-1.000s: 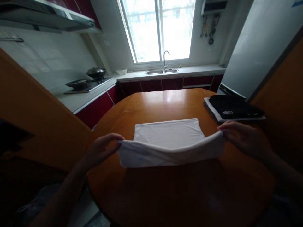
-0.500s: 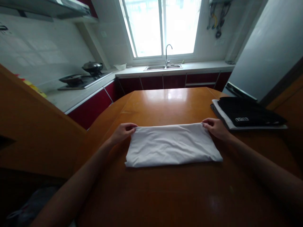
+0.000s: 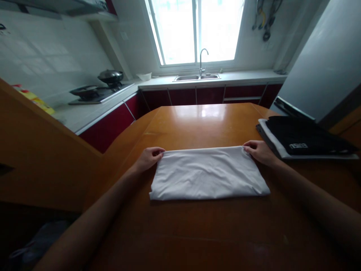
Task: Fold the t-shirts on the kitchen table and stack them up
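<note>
A white cloth (image 3: 208,174), folded into a wide rectangle with some wrinkles, lies on the brown wooden table (image 3: 197,126). My left hand (image 3: 148,158) pinches its far left corner between thumb and fingers. At the far right corner, my right hand (image 3: 260,151) pinches the cloth in the same way. The far edge runs nearly straight between the two hands. To the right of my right hand rests a stack of folded clothes, with a black garment (image 3: 307,135) bearing pale lettering on top and white and dark layers beneath.
Beyond the table, a counter holds a sink (image 3: 197,77) with a tap under the window. A stove (image 3: 105,94) with a pan and a lidded wok is at the left. A large pale appliance (image 3: 318,64) stands at the right.
The view has shifted slightly, so the clothes stack appears farther right. Both hands keep their hold on the far corners of the white cloth.
</note>
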